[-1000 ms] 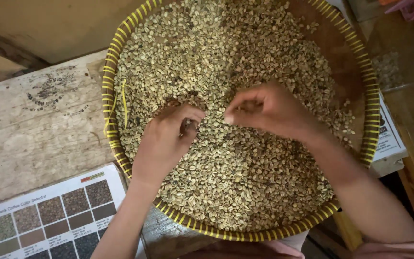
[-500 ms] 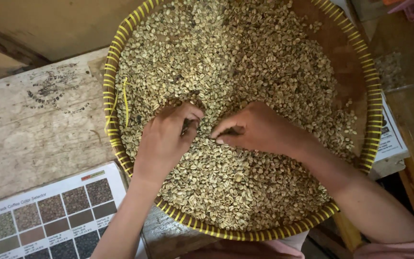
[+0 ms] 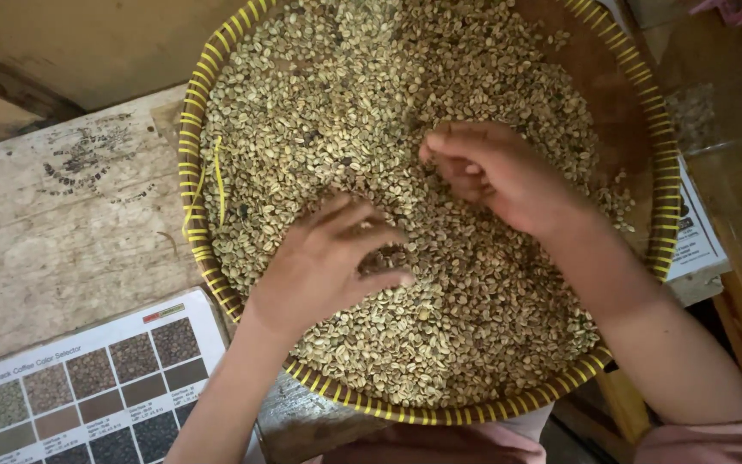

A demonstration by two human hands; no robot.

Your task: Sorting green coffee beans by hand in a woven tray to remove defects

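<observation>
**Hands deep in a tray of green coffee beans, sorting barely begun by the look of it**

Head view, the work: Round woven tray point(image 3: 189, 185) with yellow-bound rim, resting on the desk and heaped almost edge to edge with pale green coffee beans point(image 3: 345, 112). Left hand point(image 3: 324, 262) flat on the heap near the tray's middle, fingers spread and loosely curled, thumb tucked toward a small dark hollow in the beans; whether a bean sits pinched there, cannot tell. Right hand point(image 3: 495, 176) raised just above the heap, up and to the right of the left, fingers bunched together as if nipped on something small, though nothing visible between them. Hands apart, not touching. No separate pile of picked-out beans anywhere in view; only a bare brown patch of tray floor at upper right. Judged from that, most of the heap left to go through.

Head view, surface and room: Weathered, pale wooden desk point(image 3: 62, 232), scuffed, with faded dark markings. Printed colour chart point(image 3: 88, 387) with squares of bean shades lying at lower left, just beside the tray. Another printed sheet point(image 3: 697, 232) peeking from under the tray's right edge. Brown wooden boards at right, plain tan surface behind at upper left. Pink sleeve point(image 3: 714, 442) at lower right.
</observation>
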